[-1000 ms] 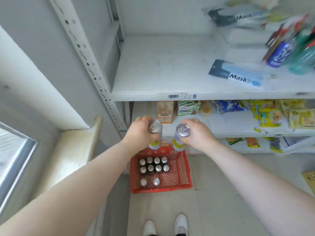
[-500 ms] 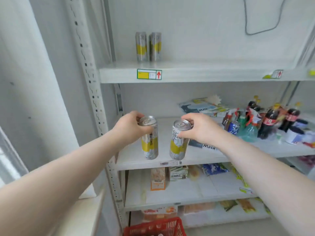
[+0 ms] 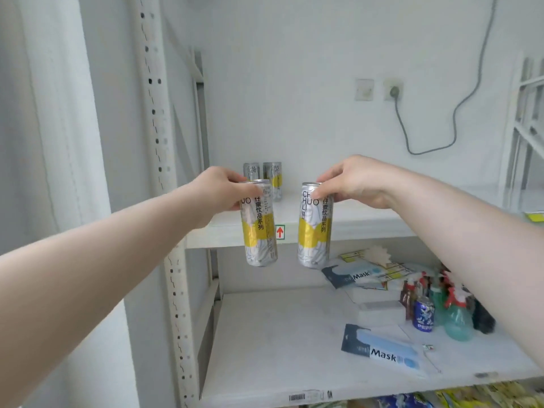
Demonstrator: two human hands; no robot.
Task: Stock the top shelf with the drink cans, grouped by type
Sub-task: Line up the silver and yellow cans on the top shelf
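Fingers (image 3: 252, 189) of the left hand (image 3: 219, 189) curl round the top of the left can (image 3: 259, 231), and the right hand (image 3: 350, 179) pinches the right can (image 3: 314, 231) by its rim, so each hand grasps one can from above. Both cans hang upright with a gap between them, in front of the near edge of the top shelf (image 3: 368, 222). Their bottoms sit below that edge, so neither is on the shelf yet. They are the same kind, silver with a yellow band.

Far back at the left end of the top shelf stand two shelved cans (image 3: 274, 176) of the same print, side by side near the post (image 3: 159, 142). An arrow label (image 3: 280, 232) shows on the shelf edge between the held cans. Below, the lower shelf (image 3: 279, 334) carries mask packs (image 3: 382, 350) and, to the right, bottles (image 3: 454, 319).

As I read it, the step in hand is the lift to the top shelf, with the placing not yet done. The next move calls for raising both cans until their bottoms clear the edge, then carrying them far and left to set them just beside the shelved cans, so the type forms one group. Tall thin cans look easy to tip, so the standing pair should not be knocked.
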